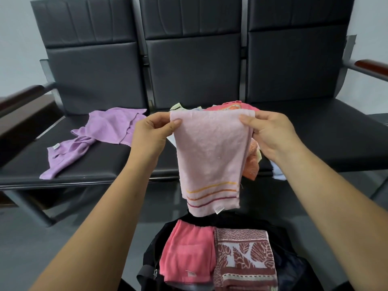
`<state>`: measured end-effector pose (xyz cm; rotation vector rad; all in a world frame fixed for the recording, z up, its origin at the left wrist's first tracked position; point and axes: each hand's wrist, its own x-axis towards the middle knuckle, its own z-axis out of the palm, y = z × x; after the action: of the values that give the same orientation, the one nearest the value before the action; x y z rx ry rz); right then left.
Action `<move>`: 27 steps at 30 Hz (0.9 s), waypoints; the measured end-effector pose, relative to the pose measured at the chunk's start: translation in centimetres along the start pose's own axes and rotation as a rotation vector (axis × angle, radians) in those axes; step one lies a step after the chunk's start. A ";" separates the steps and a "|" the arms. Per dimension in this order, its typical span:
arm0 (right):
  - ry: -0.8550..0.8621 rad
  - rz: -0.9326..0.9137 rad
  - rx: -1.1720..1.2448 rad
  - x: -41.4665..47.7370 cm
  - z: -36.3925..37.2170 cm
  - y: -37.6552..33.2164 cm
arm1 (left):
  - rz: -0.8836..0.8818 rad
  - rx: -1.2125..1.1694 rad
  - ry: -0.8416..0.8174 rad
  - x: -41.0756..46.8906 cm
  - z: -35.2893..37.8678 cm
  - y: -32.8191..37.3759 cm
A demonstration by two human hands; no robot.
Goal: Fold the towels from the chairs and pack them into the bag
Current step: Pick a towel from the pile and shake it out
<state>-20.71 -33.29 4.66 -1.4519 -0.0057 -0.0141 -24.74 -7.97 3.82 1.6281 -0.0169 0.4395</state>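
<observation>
A pale pink towel (210, 156) with orange and red stripes near its lower edge hangs folded in the air in front of the chairs. My left hand (151, 133) pinches its top left corner and my right hand (270, 133) pinches its top right corner. Below it the black bag (151, 261) stands open on the floor, holding a folded coral towel (186, 253) and a folded brown leaf-patterned towel (245, 259) side by side. A crumpled purple towel (88, 139) lies on the left chair seat. A heap of coral and light towels (228, 107) on the middle seat is mostly hidden behind the held towel.
Three joined black padded chairs (193, 66) fill the background, with wooden armrests at the left (19, 97) and the right (371, 65). The right seat (327, 131) shows bare black padding. Grey floor (63, 238) surrounds the bag.
</observation>
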 end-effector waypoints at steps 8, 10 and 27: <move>-0.200 -0.275 -0.181 -0.9 0.3 -0.4 | 0.033 -0.010 -0.178 -0.5 0.4 0.9; -0.392 -0.307 -0.318 -1.2 0.9 -0.2 | 0.061 0.053 -0.289 -0.8 1.0 1.1; -0.083 0.107 0.084 -1.2 1.6 -0.6 | -0.313 -0.116 -0.535 -2.1 1.8 -0.9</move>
<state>-21.91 -31.78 5.44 -1.3661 0.0036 0.1319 -25.88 -10.14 2.25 1.5582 -0.1831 -0.2394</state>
